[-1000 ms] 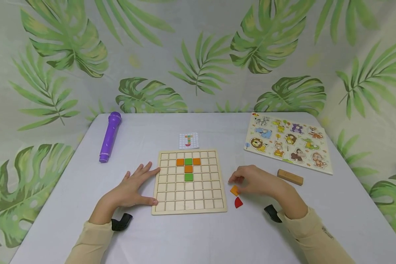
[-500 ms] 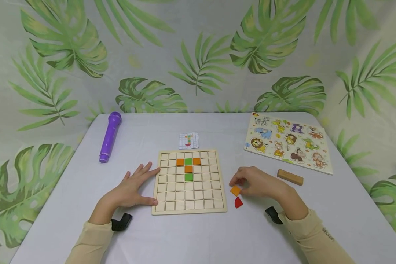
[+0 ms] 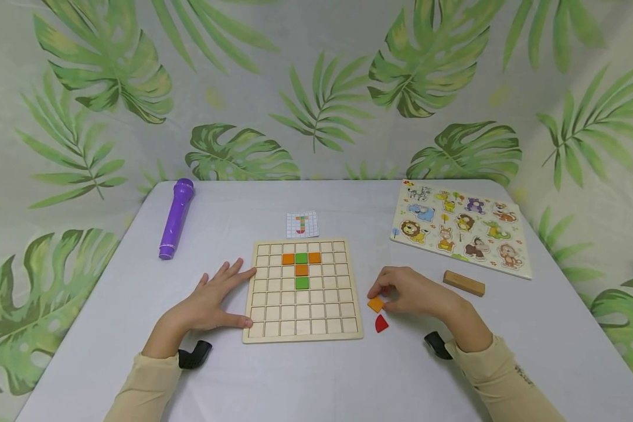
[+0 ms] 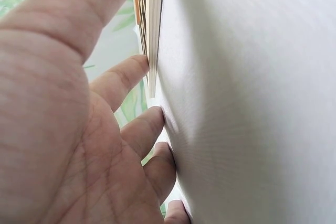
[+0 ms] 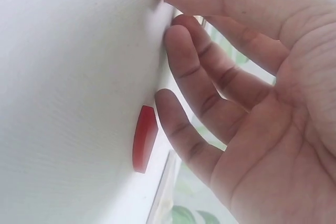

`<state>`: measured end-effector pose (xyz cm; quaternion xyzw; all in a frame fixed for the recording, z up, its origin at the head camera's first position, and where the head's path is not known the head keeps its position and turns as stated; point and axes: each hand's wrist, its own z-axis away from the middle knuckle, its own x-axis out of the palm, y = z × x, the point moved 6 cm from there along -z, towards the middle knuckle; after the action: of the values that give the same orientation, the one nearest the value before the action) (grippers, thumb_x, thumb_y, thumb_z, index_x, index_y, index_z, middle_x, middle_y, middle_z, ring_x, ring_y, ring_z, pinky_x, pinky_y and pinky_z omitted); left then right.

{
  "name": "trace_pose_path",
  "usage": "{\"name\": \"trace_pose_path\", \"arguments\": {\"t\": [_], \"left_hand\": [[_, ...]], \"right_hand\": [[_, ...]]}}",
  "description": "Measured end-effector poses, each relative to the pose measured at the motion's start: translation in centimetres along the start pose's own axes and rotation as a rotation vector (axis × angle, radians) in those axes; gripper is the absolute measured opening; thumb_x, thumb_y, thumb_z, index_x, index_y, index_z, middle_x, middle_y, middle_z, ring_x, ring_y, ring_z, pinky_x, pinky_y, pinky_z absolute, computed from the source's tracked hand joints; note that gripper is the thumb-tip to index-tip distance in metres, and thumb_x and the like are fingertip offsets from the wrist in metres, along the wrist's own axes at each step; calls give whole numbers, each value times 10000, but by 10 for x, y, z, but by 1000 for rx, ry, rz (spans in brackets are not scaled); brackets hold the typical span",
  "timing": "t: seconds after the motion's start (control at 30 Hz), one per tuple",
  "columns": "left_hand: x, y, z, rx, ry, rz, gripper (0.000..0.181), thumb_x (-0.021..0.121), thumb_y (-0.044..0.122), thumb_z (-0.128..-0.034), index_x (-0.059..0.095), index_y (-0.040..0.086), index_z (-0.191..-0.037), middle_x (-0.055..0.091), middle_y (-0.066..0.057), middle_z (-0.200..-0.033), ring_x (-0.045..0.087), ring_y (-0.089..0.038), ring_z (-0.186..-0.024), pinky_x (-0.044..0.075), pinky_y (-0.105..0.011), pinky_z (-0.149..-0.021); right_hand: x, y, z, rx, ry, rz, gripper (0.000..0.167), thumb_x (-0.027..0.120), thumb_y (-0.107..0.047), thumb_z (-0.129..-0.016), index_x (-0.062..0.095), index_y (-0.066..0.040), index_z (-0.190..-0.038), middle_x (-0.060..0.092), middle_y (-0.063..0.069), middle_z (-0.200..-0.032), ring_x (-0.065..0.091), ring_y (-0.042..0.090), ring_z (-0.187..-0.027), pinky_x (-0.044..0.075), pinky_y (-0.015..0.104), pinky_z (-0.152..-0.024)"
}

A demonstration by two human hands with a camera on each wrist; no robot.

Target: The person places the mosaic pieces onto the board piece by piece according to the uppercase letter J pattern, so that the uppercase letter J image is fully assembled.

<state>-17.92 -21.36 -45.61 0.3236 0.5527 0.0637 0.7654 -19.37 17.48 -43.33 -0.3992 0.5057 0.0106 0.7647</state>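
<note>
Right hand (image 3: pixel 412 290) pinches orange square tile (image 3: pixel 375 305) at desk (image 3: pixel 316 381) level, tile more exposed than one second ago. Left hand (image 3: pixel 209 306), spread, touches pale wooden grid board (image 3: pixel 324 310) between hands; board unchanged, pickup apparently unfinished.

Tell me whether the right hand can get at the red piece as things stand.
Probably yes: the red piece lies uncovered close to the right hand, and nothing blocks the way. However, that hand pinches the orange square, so it likely must release that first.
</note>
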Motion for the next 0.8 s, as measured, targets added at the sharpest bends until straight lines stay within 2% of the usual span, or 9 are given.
{"name": "trace_pose_path", "arguments": {"t": [0.47, 0.8], "left_hand": [[2, -4, -1, 4, -2, 10, 1105, 916, 544, -788, 356, 249, -1693, 138, -186, -1809, 61, -508, -1664, -18, -818, -1248], [2, -4, -1, 10, -1, 5, 1102, 915, 544, -790, 358, 246, -1692, 141, -189, -1808, 65, -508, -1664, -10, -824, -1244]], "right_hand": [[2, 5, 1, -29, 38, -2, 231, 836, -46, -885, 821, -149, -1092, 720, -51, -1053, 637, 105, -939, 590, 275, -873], [3, 6, 2, -11, 37, 8, 237, 834, -40, -883, 819, -145, -1096, 708, -64, -1042, 622, 101, -932, 583, 258, -869]]}}
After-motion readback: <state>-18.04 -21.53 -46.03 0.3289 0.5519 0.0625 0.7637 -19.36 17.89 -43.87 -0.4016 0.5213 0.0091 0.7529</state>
